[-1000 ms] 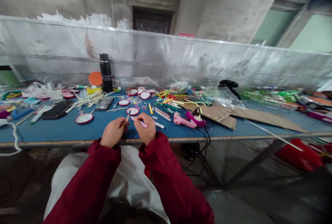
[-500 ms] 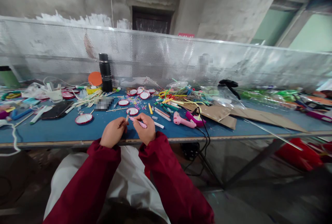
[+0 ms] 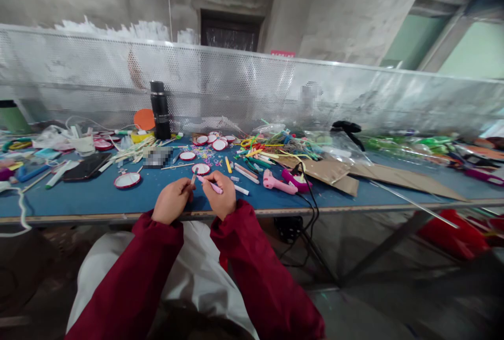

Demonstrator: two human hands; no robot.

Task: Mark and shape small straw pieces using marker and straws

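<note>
My left hand point(image 3: 172, 201) is closed around a short thin stick point(image 3: 194, 175) that points up and away from me. My right hand point(image 3: 220, 193) is closed on a pink stick point(image 3: 210, 184) whose tip meets the other stick between my hands. Both hands rest at the near edge of the blue table point(image 3: 98, 195), and both arms wear dark red sleeves. A round red-rimmed disc point(image 3: 201, 168) lies just beyond my fingers.
A pink glue gun point(image 3: 279, 183) with a black cord lies to the right of my hands. Behind are coloured sticks point(image 3: 271, 147), several red-rimmed discs point(image 3: 214, 140), a black bottle point(image 3: 160, 110), a phone point(image 3: 86, 166) and cardboard sheets point(image 3: 366, 174). A perforated metal screen point(image 3: 252, 88) backs the table.
</note>
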